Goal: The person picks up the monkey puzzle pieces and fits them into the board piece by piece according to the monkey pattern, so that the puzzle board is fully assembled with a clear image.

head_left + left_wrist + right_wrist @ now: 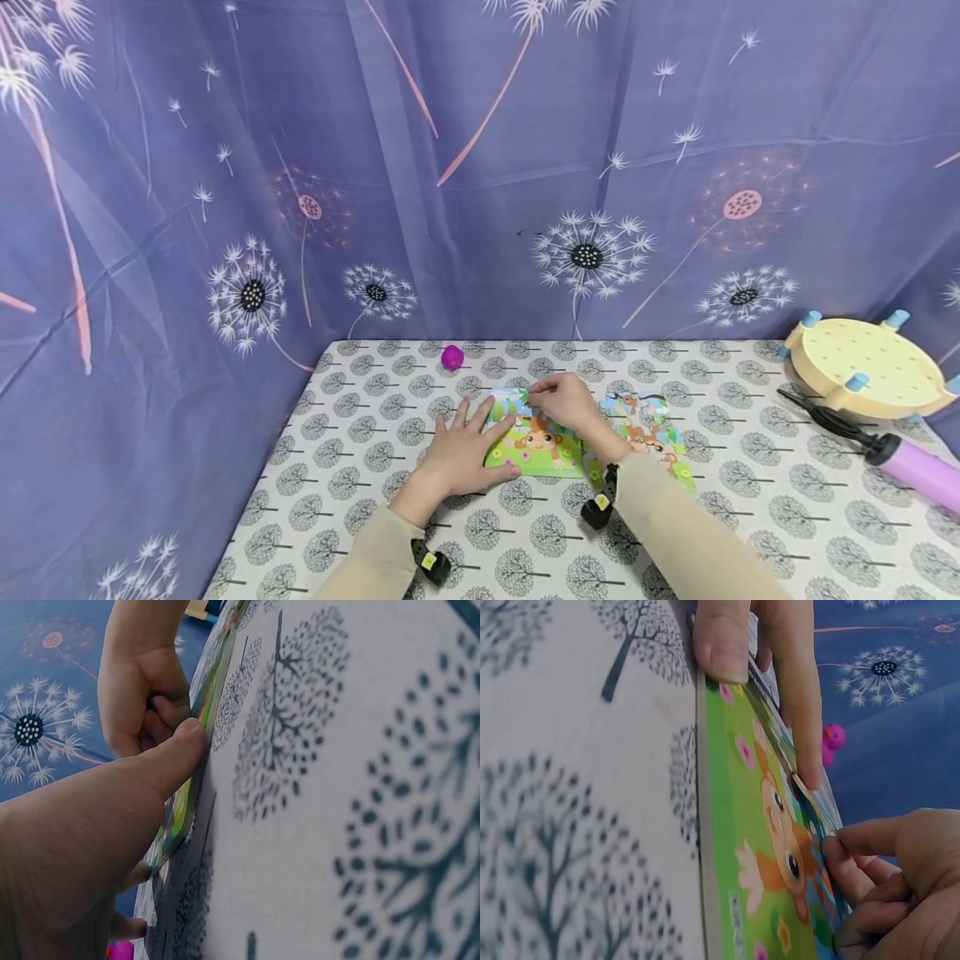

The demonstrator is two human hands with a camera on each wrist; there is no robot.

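A tree-print cloth [547,533] is backed by a dandelion-print curtain [480,208]. On it, the monkey puzzle [542,457] is flanked at three o'clock by a second monkey picture [675,458], at eleven by a pink duck [452,357]. The puzzle is touched by the left hand [465,457], fingers spread; a thin piece [823,814] is pinched by the right hand's [566,404] fingertips.

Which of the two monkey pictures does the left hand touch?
The monkey picture on the left: the left hand rests on its left side, whereas the other picture is partly behind the right forearm.
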